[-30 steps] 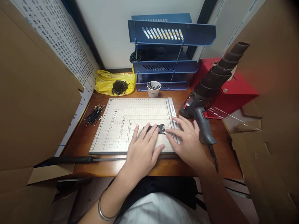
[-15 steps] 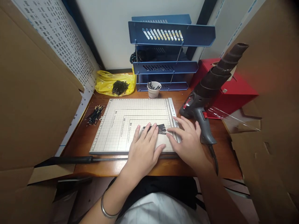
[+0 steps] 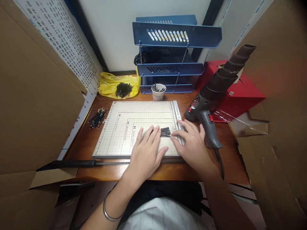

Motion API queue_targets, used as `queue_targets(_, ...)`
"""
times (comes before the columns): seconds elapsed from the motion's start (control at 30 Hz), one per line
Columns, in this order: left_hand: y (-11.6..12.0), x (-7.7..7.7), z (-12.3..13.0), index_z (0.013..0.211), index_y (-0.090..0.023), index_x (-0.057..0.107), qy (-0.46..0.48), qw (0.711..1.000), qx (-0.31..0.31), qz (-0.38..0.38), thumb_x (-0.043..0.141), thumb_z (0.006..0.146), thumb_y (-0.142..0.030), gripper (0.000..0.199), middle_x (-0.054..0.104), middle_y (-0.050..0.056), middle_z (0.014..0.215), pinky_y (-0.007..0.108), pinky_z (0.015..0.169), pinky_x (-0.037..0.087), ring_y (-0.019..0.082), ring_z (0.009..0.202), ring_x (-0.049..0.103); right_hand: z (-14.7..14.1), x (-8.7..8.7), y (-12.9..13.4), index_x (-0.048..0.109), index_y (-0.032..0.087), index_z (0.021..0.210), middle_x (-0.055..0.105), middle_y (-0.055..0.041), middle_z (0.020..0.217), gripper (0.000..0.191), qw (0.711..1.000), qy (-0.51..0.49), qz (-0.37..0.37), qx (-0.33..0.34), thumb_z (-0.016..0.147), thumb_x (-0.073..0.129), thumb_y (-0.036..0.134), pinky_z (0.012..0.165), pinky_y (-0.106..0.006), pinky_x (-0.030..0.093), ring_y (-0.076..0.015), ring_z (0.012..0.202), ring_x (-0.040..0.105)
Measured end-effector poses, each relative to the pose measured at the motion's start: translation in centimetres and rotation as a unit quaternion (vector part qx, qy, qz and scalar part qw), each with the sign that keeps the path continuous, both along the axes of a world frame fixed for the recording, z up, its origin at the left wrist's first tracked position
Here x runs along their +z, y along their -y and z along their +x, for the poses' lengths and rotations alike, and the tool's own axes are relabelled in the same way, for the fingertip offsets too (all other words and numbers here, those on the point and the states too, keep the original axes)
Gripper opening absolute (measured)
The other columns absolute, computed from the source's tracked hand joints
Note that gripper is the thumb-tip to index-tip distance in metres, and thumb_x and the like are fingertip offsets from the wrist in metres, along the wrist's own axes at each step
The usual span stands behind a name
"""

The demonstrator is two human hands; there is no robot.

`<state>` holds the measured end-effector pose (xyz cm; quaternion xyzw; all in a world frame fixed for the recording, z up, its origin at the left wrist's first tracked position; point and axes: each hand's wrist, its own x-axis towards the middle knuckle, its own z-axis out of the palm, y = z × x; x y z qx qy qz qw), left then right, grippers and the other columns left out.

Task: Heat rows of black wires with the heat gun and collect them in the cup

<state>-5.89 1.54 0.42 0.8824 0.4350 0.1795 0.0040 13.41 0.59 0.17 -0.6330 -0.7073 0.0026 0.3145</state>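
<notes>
A row of thin black wire-like pieces (image 3: 165,132) lies side by side on the gridded board of a paper cutter (image 3: 112,134). My left hand (image 3: 146,150) rests flat over their left part, fingers stretched out, hiding that end. At their right ends, the thumb and index fingertips of my right hand (image 3: 192,143) come together on the end of one piece, while its other fingers spread over the board's right edge strip. The cutter's black-handled blade arm (image 3: 74,164) lies along the front side of the board.
Left of the board lies a pile of black pieces with gold-coloured tips (image 3: 98,118). Behind are a yellow plastic bag (image 3: 105,86) with a black heap, a paper cup (image 3: 158,95) and a blue rack (image 3: 172,68). A heat gun (image 3: 208,105) stands right, before a red box (image 3: 249,92).
My left hand has slid slightly left along the black pieces. The thumb and index fingertips of my right hand have drawn a little closer at the pieces' right ends.
</notes>
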Motion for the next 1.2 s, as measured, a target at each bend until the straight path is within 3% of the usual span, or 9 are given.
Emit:
queue_targets(0.57, 0.1, 0.2, 0.1, 0.152, -0.012, 0.046, -0.016, 1.000, -0.009, -0.017, 0.036, 0.109, -0.048, 0.057, 0.047, 0.009, 0.159, 0.054, 0.127, 0.022, 0.029, 0.149, 0.042, 0.3, 0.5, -0.8, 0.074, 0.026, 0.085, 0.066, -0.0070, 0.136, 0.014, 1.000, -0.010, -0.008, 0.011, 0.092, 0.062, 0.026, 0.115, -0.073, 0.020, -0.0337, 0.134, 0.054)
queue_targets(0.87, 0.1, -0.2, 0.2, 0.154, -0.010, 0.044, -0.018, 1.000, -0.002, -0.009, 0.034, 0.109, -0.048, 0.059, 0.044, 0.009, 0.161, 0.054, 0.127, 0.023, 0.030, 0.151, 0.038, 0.1, -0.1, -2.3, 0.080, 0.025, 0.101, 0.061, -0.0123, 0.145, 0.026, 0.997, 0.055, -0.040, -0.020, 0.093, 0.057, 0.018, 0.109, -0.083, 0.022, -0.0420, 0.136, 0.051)
queue_targets(1.03, 0.0, -0.2, 0.3, 0.154, -0.010, 0.044, -0.025, 1.000, -0.003, -0.009, 0.034, 0.109, -0.049, 0.060, 0.043, 0.008, 0.162, 0.053, 0.127, 0.024, 0.029, 0.153, 0.035, -0.4, 0.2, -1.2, 0.078, 0.024, 0.107, 0.059, -0.0119, 0.147, 0.026, 0.996, 0.078, -0.043, -0.020, 0.096, 0.055, 0.020, 0.110, -0.083, 0.024, -0.0421, 0.137, 0.051)
queue_targets(1.2, -0.1, 0.1, 0.4, 0.157, -0.008, 0.036, -0.020, 1.000, -0.001, -0.009, 0.030, 0.111, -0.041, 0.057, 0.037, 0.010, 0.165, 0.050, 0.128, 0.022, 0.026, 0.154, 0.032, -1.4, 0.2, 1.1, 0.068, 0.019, 0.127, 0.051, -0.0140, 0.155, 0.038, 0.991, 0.112, -0.038, -0.058, 0.100, 0.043, 0.024, 0.110, -0.085, 0.019, -0.0451, 0.141, 0.045)
